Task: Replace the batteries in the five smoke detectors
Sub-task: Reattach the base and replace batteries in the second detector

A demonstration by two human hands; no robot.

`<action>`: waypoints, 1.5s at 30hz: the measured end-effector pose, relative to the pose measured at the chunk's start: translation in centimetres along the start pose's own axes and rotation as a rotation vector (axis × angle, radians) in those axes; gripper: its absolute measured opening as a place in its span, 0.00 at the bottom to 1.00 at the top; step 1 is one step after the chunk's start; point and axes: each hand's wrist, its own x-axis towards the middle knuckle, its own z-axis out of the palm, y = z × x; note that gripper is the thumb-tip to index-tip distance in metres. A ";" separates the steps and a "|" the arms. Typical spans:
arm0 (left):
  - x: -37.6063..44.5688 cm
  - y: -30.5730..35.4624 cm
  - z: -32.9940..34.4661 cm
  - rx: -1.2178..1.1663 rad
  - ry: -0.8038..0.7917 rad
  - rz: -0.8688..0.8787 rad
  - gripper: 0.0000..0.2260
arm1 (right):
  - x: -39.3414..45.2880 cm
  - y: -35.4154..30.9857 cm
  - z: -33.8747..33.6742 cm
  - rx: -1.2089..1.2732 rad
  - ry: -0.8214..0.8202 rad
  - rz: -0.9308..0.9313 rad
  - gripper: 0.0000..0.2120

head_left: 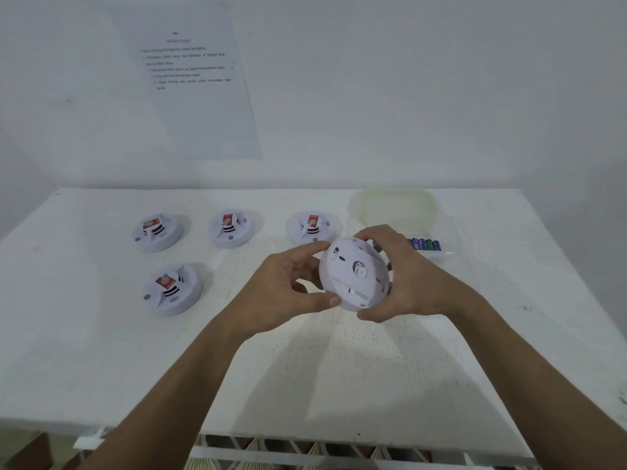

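Both hands hold one round white smoke detector (354,273) above the table, its back turned toward me. My left hand (288,286) grips its left rim with thumb and fingers. My right hand (403,276) curls round its right rim. On the table lie other white detectors with red stickers: one at the back left (156,231), one at the back middle (231,228), one at the back right (310,226), partly behind the held one, and one nearer at the left (172,288). Several blue and green batteries (424,244) lie in a clear container to the right.
The white table (305,368) stands against a white wall. A printed instruction sheet (193,79) hangs on the wall. A translucent yellowish lid or box (393,205) sits at the back right, behind the clear battery container (441,256). The table's front edge is near me.
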 end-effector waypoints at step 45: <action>-2.9 -0.8 -6.9 0.301 0.080 0.005 0.38 | 2.8 -2.5 6.6 0.309 0.085 0.022 0.49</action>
